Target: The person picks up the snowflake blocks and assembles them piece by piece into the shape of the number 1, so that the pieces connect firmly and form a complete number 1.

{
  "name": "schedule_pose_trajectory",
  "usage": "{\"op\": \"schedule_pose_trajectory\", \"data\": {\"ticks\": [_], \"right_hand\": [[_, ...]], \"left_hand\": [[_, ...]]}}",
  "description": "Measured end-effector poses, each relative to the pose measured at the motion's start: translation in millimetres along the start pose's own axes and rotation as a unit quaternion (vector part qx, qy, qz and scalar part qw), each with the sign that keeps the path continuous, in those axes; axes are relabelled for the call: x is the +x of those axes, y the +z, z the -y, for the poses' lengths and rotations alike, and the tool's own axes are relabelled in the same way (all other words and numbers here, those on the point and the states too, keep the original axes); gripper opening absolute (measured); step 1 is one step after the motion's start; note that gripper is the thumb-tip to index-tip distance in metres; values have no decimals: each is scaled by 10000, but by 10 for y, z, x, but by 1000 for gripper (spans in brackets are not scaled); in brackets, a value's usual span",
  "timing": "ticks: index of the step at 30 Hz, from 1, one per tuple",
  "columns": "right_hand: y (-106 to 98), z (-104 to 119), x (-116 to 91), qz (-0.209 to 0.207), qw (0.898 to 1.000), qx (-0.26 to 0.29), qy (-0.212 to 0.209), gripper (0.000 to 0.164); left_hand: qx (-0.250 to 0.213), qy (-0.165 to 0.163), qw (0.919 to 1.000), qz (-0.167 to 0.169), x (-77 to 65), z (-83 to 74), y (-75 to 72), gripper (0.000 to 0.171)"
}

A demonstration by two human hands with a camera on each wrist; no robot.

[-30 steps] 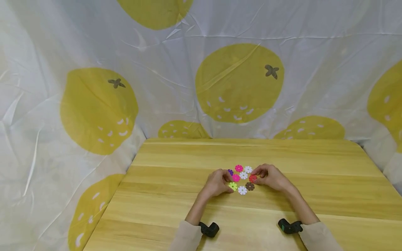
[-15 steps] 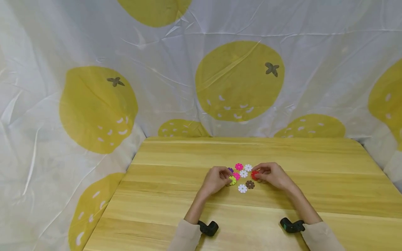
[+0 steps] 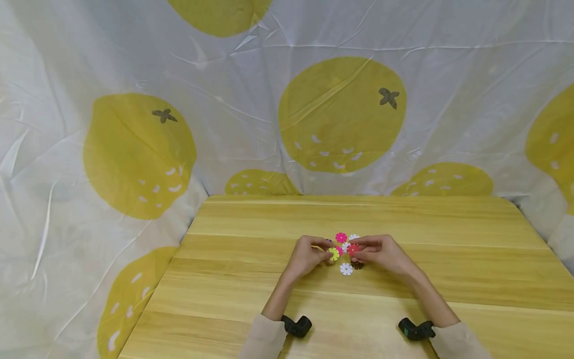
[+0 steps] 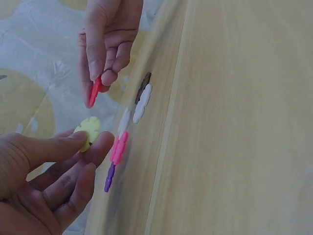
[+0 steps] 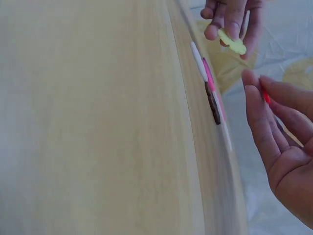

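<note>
My left hand (image 3: 309,257) pinches a yellow snowflake disc (image 4: 89,131) between thumb and fingers, raised above the table. Opposite it, my right hand (image 3: 384,253) pinches a red snowflake disc (image 3: 353,249) by its edge. A short gap separates the two discs in the left wrist view. Below and around them lie more notched discs: a pink one (image 3: 341,237) at the back, a white one (image 3: 346,269) in front, and a brown one (image 3: 358,266) partly under the right hand. A purple disc (image 4: 110,177) lies below the left hand, mostly hidden in the head view.
The discs lie on a wooden table (image 3: 403,299) with its far edge beyond the hands. A pale curtain (image 3: 237,124) with yellow lemon prints hangs behind and at the left. Black devices, one at the left wrist (image 3: 297,327), sit by both sleeves.
The left hand has lifted the yellow disc off the table. The right hand has picked up the red disc and brought it left, closer to the yellow one.
</note>
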State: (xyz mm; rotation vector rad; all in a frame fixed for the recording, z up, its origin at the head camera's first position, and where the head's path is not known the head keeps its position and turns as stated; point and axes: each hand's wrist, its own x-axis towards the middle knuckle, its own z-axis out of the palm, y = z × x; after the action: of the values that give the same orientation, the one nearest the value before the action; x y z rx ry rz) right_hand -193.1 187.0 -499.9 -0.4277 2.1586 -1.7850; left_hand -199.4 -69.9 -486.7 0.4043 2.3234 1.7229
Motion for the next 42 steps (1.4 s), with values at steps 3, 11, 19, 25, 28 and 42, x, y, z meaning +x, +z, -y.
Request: {"op": "schedule_pose_trajectory", "data": {"ticks": [3, 11, 19, 25, 28, 42], "right_hand": [[26, 15, -5, 32, 10000, 49, 6, 44], [115, 46, 10, -187, 9998, -27, 87, 42], [168, 76, 11, -380, 9987, -312, 148, 41], [182, 74, 16, -413, 9986, -315, 131, 40], [185, 75, 18, -406, 9986, -328, 108, 40], [206, 85, 12, -398, 9984, -330, 216, 43]], "left_hand": [[56, 65, 10000, 2, -5, -17, 5, 17], [314, 159, 9994, -56, -29, -66, 19, 11], [863, 503, 9950, 62, -36, -94, 8, 11], [909, 590, 9940, 129, -36, -96, 2, 12], [938, 649, 9934, 103, -34, -93, 1, 11], [1003, 890, 9910, 13, -29, -94, -5, 9]]}}
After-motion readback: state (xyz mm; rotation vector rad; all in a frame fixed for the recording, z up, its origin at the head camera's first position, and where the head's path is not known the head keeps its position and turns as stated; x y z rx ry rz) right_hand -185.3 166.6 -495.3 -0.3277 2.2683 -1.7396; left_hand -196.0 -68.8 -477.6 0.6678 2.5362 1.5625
